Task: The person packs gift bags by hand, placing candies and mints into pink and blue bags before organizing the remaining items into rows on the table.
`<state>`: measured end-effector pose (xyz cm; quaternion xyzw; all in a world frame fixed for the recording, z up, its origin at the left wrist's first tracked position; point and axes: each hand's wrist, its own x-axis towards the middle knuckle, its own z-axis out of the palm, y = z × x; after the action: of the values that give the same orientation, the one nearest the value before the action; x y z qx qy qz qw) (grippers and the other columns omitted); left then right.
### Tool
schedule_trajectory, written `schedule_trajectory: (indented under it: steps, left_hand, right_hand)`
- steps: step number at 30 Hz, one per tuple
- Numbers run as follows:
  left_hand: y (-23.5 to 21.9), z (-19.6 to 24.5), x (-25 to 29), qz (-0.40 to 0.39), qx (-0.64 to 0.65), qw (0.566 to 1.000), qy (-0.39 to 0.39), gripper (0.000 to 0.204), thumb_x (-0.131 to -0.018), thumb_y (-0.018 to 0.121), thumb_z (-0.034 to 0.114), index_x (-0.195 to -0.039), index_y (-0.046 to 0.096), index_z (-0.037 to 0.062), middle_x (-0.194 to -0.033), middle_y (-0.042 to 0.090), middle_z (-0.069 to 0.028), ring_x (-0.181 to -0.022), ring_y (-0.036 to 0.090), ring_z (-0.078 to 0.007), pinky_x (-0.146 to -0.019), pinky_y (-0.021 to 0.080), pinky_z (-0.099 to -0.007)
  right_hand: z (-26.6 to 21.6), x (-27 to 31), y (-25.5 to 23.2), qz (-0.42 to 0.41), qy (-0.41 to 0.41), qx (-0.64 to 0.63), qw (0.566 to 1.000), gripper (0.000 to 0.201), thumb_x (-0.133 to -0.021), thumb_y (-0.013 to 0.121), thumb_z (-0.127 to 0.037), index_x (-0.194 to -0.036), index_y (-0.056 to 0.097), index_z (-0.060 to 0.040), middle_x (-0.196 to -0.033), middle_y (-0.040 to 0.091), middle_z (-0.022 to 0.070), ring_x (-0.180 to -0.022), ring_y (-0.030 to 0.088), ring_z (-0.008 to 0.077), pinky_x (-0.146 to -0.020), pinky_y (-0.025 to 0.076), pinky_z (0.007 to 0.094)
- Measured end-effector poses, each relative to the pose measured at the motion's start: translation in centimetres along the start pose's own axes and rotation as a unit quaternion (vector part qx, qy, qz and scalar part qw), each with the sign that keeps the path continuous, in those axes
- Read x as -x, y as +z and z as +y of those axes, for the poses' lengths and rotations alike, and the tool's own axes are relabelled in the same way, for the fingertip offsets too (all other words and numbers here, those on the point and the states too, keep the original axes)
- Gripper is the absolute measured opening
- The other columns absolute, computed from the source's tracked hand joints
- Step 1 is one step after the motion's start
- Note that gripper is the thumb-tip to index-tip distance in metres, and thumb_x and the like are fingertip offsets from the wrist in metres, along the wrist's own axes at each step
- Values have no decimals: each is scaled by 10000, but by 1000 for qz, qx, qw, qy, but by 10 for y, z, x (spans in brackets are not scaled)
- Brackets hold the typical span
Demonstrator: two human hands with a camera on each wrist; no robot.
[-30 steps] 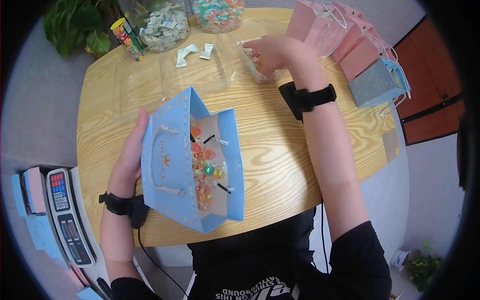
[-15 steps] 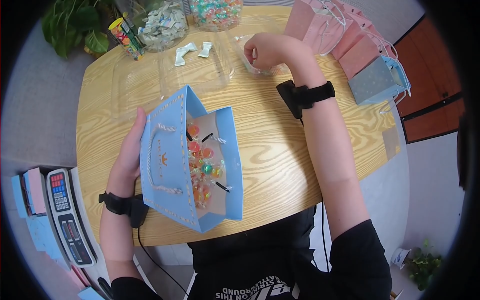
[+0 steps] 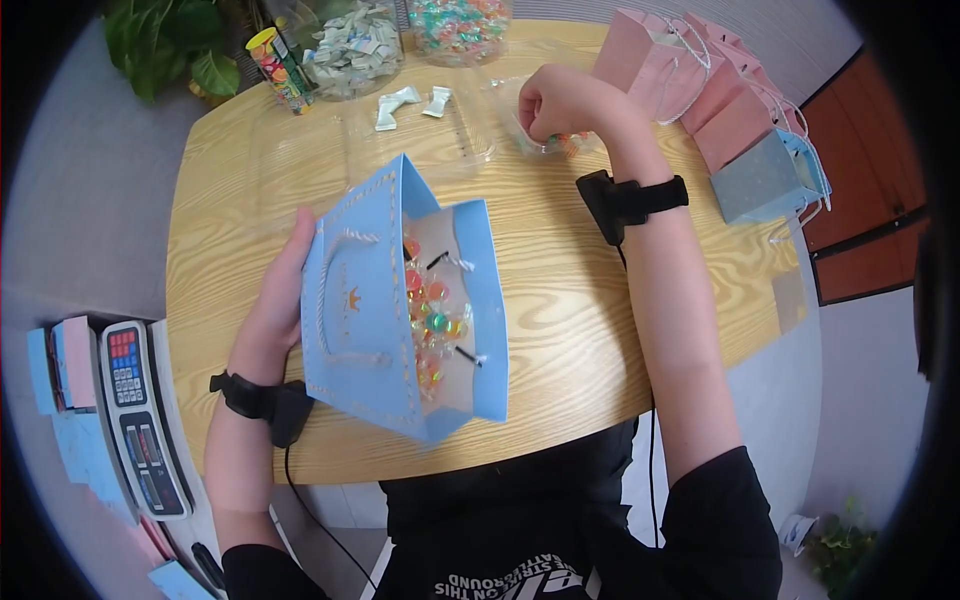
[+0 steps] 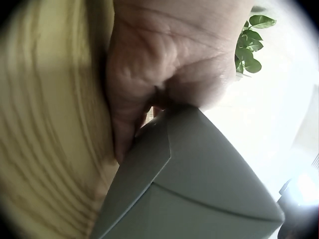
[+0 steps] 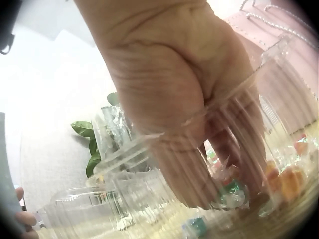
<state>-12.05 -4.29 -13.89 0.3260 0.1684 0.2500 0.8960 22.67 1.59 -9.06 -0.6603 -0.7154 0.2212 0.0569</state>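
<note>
A blue paper bag [image 3: 360,300] lies tilted on the table, its mouth facing right, with wrapped candies [image 3: 437,322] inside. My left hand [image 3: 285,285] holds it from the left, thumb along its side; in the left wrist view this hand [image 4: 164,59] grips the bag's end [image 4: 214,164], other fingers partly hidden. My right hand [image 3: 560,105] reaches into a clear plastic container [image 3: 517,128] at the back. The right wrist view shows that hand [image 5: 184,94] behind the clear wall, fingertips pinching a green wrapped candy [image 5: 232,191], orange candies [image 5: 288,181] beside it.
Pink bags [image 3: 650,62] and a small blue bag [image 3: 765,180] stand at the back right. Two jars [image 3: 355,50] [image 3: 460,28], a yellow-capped tube [image 3: 280,70], a clear tray [image 3: 300,150] and white packets [image 3: 396,105] are at the back. A scale [image 3: 145,420] is at left.
My right hand's fingers have curled in over the container and now reach down among the candies. The left hand still holds the blue bag. The head view has shifted slightly.
</note>
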Motion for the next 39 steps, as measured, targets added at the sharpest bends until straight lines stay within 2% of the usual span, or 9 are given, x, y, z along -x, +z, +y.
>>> schedule_trajectory:
  steps: [5, 7, 13, 16, 20, 23, 31, 37, 39]
  left_hand:
    - [11, 2, -2, -72, 99, 992, 15, 710, -1019, 169, 548, -1414, 385, -1, -1303, 558, -190, -1168, 588, -277, -987, 500, -397]
    - [48, 0, -4, 274, -100, 956, 42, 574, -988, 383, 565, -1130, 605, 55, -925, 671, -39, -747, 661, -99, -659, 570, -233]
    - [34, -5, -5, 272, -116, 953, 61, 641, -990, 325, 588, -1229, 552, 39, -1042, 661, -78, -885, 661, -145, -805, 572, -306]
    - [16, -6, -3, 224, -105, 967, 64, 721, -1002, 261, 579, -1406, 380, -5, -1341, 517, -187, -1205, 551, -265, -1015, 470, -395]
    - [18, -8, -4, 221, -77, 969, 82, 724, -1000, 255, 583, -1399, 383, -8, -1329, 527, -184, -1203, 552, -265, -1012, 472, -398]
    - [16, -7, -4, 239, -87, 963, 91, 686, -995, 292, 587, -1370, 426, 28, -1206, 595, -149, -1061, 625, -231, -916, 536, -390]
    - [15, -7, -5, 228, -62, 965, 113, 656, -1013, 276, 547, -1335, 447, 1, -1219, 596, -143, -1082, 610, -244, -948, 505, -392]
    - [5, -6, 1, 196, -36, 977, 81, 635, -1015, 275, 542, -1325, 461, 20, -1201, 606, -126, -1063, 612, -244, -944, 500, -391]
    - [-2, -9, 3, 170, -38, 982, 74, 594, -1010, 343, 512, -1331, 453, 24, -1209, 600, -112, -1096, 594, -240, -966, 480, -393]
  right_hand:
    - [7, 0, -11, 74, -32, 22, 996, 146, -680, 691, -85, -816, 675, -33, -707, 634, 31, -629, 610, 145, -533, 472, 289]
    - [9, 1, -17, 116, -65, 34, 991, 157, -686, 692, -93, -828, 676, -26, -724, 636, 29, -663, 613, 145, -567, 481, 288]
    - [-27, 42, -51, 243, -112, -33, 963, 160, -723, 682, -100, -859, 675, -15, -751, 634, 41, -720, 598, 133, -658, 498, 290]
    - [-89, 102, -76, 121, -127, -159, 971, 207, -756, 652, -108, -918, 681, 19, -788, 671, 121, -756, 616, 191, -715, 502, 313]
    - [-102, 104, -56, 79, -341, -105, 931, 209, -765, 660, -114, -927, 687, 16, -808, 676, 121, -753, 612, 184, -715, 502, 304]
    - [-110, 81, -16, 45, -359, -104, 926, 192, -719, 682, -160, -874, 708, -49, -772, 677, 62, -734, 653, 196, -658, 523, 320]
    - [-117, 117, -48, 57, -391, -121, 911, 269, -794, 664, -160, -1012, 690, -4, -916, 694, 156, -843, 648, 249, -768, 518, 333]
    - [-109, 83, -11, 187, -247, 6, 951, 309, -812, 651, -160, -1101, 643, -50, -822, 666, 98, -691, 633, 195, -626, 520, 325]
    - [-111, 76, -18, 12, -225, -76, 971, 365, -855, 633, -205, -1191, 600, -65, -814, 667, 124, -676, 638, 216, -634, 517, 324]
